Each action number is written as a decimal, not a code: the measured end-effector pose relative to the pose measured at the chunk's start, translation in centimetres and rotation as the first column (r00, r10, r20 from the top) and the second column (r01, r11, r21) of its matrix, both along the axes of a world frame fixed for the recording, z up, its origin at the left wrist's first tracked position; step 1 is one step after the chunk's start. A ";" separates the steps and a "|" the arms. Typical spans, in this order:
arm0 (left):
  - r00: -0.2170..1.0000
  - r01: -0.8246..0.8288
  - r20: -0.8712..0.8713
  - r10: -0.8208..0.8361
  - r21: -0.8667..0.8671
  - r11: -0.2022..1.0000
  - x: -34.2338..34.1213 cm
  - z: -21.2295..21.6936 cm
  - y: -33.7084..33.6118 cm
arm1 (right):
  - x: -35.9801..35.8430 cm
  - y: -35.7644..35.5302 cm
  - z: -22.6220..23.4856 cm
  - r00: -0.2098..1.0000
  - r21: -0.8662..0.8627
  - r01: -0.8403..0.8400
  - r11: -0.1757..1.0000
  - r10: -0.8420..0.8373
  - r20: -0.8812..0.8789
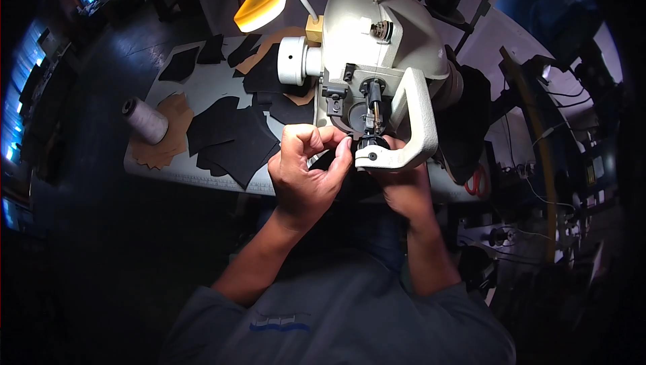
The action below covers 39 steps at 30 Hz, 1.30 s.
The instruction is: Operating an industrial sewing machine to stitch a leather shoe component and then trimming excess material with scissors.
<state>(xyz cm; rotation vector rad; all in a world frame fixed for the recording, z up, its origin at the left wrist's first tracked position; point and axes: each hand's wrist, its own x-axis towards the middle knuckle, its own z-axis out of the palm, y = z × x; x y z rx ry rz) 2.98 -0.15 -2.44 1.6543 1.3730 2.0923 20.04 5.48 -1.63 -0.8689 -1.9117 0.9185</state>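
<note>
A cream-coloured industrial sewing machine (pixel 407 32) stands before me, its curved arm (pixel 422 113) reaching down toward me. Just left of the tip of that arm is my left hand (pixel 303 176), thumb and forefinger pinched together beside the needle parts (pixel 373 113). Whatever lies in that pinch is too small to make out. My right hand (pixel 404 193) is under and behind the curved arm, close to the stitching discs (pixel 370 141); the arm hides most of its fingers. Dark material shows below the discs, between my hands.
Black cut pieces (pixel 235 139) lie on the white table (pixel 178 96) to the left. Beyond them a pale thread cone (pixel 145 121) rests on tan pieces (pixel 173 143). A lit yellow lamp (pixel 261 5) hangs over the table. Red-handled scissors (pixel 476 182) lie at the right edge.
</note>
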 end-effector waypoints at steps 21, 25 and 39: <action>0.981 0.012 0.190 -0.027 0.079 0.997 0.6 -1.1 0.6 | 0.2 0.1 -1.1 0.991 -0.122 -0.052 0.991 0.037 -0.125; 0.989 0.036 0.142 -0.046 0.071 0.997 0.4 -1.2 0.6 | 0.5 0.2 -0.9 0.999 -0.087 -0.041 0.995 0.039 -0.021; 0.988 0.130 0.072 -0.138 0.109 0.986 -0.2 -1.5 1.0 | 0.7 0.4 -2.0 0.992 -0.188 -0.034 0.981 0.009 -0.129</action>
